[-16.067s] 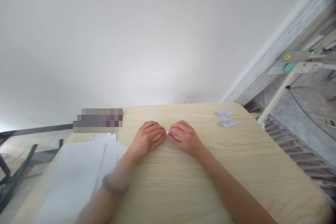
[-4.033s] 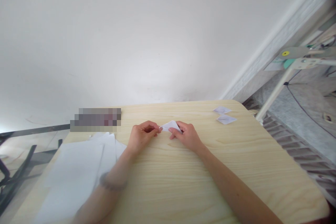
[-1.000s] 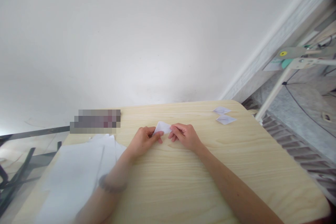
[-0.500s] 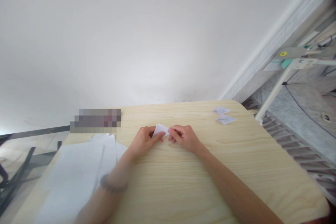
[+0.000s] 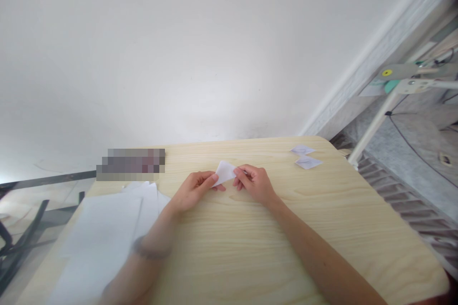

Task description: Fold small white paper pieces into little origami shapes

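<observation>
A small piece of folded white paper (image 5: 225, 172) is held between my two hands over the middle of the table. My left hand (image 5: 196, 188) pinches its left edge, thumb on top and fingers partly beneath. On the other side, my right hand (image 5: 253, 182) grips the right corner between thumb and fingertips. The paper's flat face shows, with a blunt corner pointing away from me. Fingers hide its ends. Two folded white paper pieces, one nearer (image 5: 308, 162) and one farther (image 5: 302, 149), lie to the right with pointed ends.
White paper sheets (image 5: 103, 224) lie overlapping on the left of the wooden table (image 5: 236, 257). A pixelated patch (image 5: 130, 161) covers something at the back left. Behind the table rises a white wall (image 5: 200, 47); a white metal frame (image 5: 375, 124) stands beyond the right edge.
My left hand has slid slightly left along the paper, so more of its face shows. The paper sits a little farther right and away from me. The other paper pieces have not moved.
</observation>
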Available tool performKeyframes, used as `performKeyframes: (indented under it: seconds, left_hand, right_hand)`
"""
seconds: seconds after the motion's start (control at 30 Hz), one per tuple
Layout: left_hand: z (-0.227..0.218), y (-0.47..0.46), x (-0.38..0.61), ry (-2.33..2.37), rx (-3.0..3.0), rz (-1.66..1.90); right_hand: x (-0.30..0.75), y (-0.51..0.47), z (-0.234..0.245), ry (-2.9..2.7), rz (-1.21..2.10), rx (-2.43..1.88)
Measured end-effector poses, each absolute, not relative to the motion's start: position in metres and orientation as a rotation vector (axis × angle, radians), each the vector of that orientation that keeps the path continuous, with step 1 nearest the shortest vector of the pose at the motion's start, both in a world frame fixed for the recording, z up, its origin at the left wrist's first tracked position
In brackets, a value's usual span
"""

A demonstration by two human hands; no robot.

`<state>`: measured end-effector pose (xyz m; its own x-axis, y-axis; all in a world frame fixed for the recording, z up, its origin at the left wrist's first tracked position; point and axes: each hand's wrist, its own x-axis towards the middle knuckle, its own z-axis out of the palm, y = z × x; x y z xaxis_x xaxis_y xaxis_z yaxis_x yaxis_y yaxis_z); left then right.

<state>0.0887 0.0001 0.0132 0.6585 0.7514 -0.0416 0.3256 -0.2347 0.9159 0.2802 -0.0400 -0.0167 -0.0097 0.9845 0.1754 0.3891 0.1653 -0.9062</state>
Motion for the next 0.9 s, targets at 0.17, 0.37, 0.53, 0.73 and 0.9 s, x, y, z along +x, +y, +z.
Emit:
performKeyframes:
  seconds: [0.17, 0.37, 0.53, 0.73, 0.9]
  left_hand:
    - [0.0089, 0.0019, 0.0876, 0.885, 1.785, 0.479]
    - [0.0064, 0.0035, 0.0895, 0.897, 1.731, 0.583]
    - [0.0087, 0.0011, 0.0905, 0.914, 1.738, 0.558]
    - [0.0095, 0.0001, 0.0903, 0.942, 1.835, 0.565]
    - [0.0095, 0.0012, 0.0913, 0.839, 1.947, 0.541]
  right_hand:
    - [0.2817, -0.0399, -0.0156, -1.529, 0.842, -1.366]
    - [0.2828, -0.04, -0.015, -1.444, 1.099, -1.189]
    - [0.284, -0.0396, -0.0155, -1.45, 1.115, -1.198]
    - [0.2843, -0.0406, -0.0126, -1.466, 1.134, -1.169]
    - [0.2825, -0.0402, -0.01, -1.43, 1.186, -1.137]
